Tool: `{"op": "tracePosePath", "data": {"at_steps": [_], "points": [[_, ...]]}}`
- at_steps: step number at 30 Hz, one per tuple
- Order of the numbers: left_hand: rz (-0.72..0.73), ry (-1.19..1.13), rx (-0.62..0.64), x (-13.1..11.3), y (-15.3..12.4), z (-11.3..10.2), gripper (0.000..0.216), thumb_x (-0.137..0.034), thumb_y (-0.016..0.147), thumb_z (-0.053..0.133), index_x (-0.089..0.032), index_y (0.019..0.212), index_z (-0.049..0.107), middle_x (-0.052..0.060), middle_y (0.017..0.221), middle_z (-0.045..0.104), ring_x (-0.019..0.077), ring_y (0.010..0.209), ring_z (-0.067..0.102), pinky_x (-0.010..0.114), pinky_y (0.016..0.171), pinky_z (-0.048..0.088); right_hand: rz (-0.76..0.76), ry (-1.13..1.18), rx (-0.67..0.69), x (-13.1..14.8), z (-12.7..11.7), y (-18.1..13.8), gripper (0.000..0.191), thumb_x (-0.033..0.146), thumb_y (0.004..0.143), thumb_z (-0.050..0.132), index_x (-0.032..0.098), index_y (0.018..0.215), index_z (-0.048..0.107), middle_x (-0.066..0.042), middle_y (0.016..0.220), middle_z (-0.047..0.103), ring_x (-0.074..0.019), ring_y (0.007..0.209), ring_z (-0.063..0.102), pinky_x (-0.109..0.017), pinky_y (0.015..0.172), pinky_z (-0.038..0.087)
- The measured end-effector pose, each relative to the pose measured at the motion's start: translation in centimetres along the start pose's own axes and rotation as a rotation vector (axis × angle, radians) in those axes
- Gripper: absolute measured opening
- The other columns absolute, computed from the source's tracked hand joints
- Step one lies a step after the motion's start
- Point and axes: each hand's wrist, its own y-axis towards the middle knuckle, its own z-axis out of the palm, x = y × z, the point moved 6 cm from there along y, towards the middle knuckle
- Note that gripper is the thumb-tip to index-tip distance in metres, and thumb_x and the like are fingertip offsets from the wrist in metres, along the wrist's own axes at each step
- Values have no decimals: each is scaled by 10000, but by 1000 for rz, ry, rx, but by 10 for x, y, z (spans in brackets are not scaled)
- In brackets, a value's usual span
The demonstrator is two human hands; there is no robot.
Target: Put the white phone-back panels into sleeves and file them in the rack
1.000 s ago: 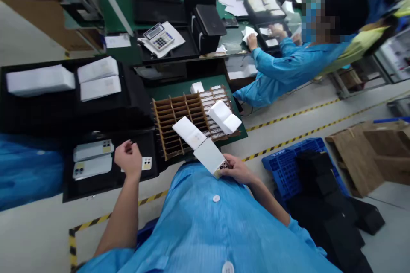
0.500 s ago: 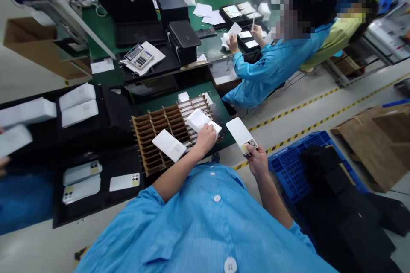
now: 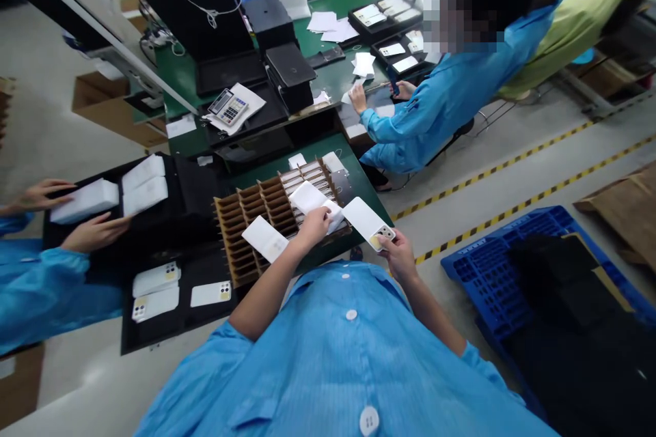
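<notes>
My right hand (image 3: pixel 398 254) grips a white phone case (image 3: pixel 367 221) by its camera end, holding it just right of the brown cardboard divider box (image 3: pixel 246 218). My left hand (image 3: pixel 313 225) reaches across to the box and pinches a white foam bag (image 3: pixel 309 199) lying on its right side. A second white bag (image 3: pixel 264 237) rests on the divider slots to the left. White cases stand in the box's right-hand slots (image 3: pixel 313 174).
A black tray (image 3: pixel 179 314) at lower left holds three white cases. A co-worker's hands (image 3: pixel 92 231) at far left handle white stacks. Another person in blue works at the far green table (image 3: pixel 328 78). A blue pallet (image 3: pixel 486 280) with black items lies on my right.
My left hand left the black tray, crossed to the divider box and took hold of the white bag. My right hand carried the case up beside the box. The co-worker's hands came into view.
</notes>
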Motion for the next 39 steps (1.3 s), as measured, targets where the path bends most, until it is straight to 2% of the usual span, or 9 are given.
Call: {"op": "tracePosePath", "data": {"at_steps": [3, 9, 17, 25, 27, 32, 39], "points": [[3, 35, 31, -1, 0, 2, 128, -152, 919, 673, -147, 900, 800, 158, 1025, 784, 272, 1009, 698, 355, 948, 492, 0, -22, 12, -2, 1, 4, 518, 497, 647, 918, 206, 1021, 710, -30, 908, 776, -204, 732, 710, -281, 542, 572], [-62, 18, 66, 5, 2, -2, 136, -250, 895, 738, -154, 804, 771, 104, 839, 768, 236, 809, 679, 328, 769, 476, -10, -8, 54, -6, 5, 5, 526, 514, 661, 929, 202, 1030, 722, -34, 916, 781, -209, 759, 723, -269, 546, 575], [-91, -132, 107, 11, 5, -9, 230, -330, 826, 793, -178, 701, 673, 14, 707, 692, 178, 692, 604, 297, 663, 408, -43, -92, 37, -14, 12, -2, 534, 556, 656, 906, 200, 1010, 725, -41, 889, 782, -234, 752, 730, -301, 549, 589], [-157, -290, 210, 15, 1, -7, 190, -328, 846, 750, -183, 769, 654, -2, 657, 683, 173, 624, 637, 293, 643, 460, -95, -146, 1, -16, 14, -9, 495, 554, 671, 886, 207, 984, 724, -45, 882, 775, -237, 737, 718, -328, 565, 603], [-161, -322, 211, 15, 1, -7, 156, -284, 802, 785, -171, 837, 684, 5, 714, 704, 176, 654, 658, 288, 650, 482, -106, -157, -6, -16, 16, -11, 479, 547, 682, 878, 206, 982, 726, -48, 881, 777, -236, 724, 714, -325, 555, 597], [-123, -271, 188, 13, 3, -9, 275, -202, 755, 811, -145, 1019, 758, 8, 769, 714, 177, 725, 664, 285, 704, 491, -110, -168, -23, -17, 18, -15, 453, 514, 693, 861, 195, 985, 727, -48, 868, 775, -229, 688, 708, -321, 521, 593], [-38, -162, 150, 8, 2, -7, 196, -274, 752, 840, -158, 898, 781, 30, 772, 720, 186, 725, 637, 296, 707, 481, -75, -171, -52, -21, 15, -17, 384, 434, 673, 844, 195, 950, 728, -37, 825, 769, -234, 679, 721, -321, 494, 599]]}}
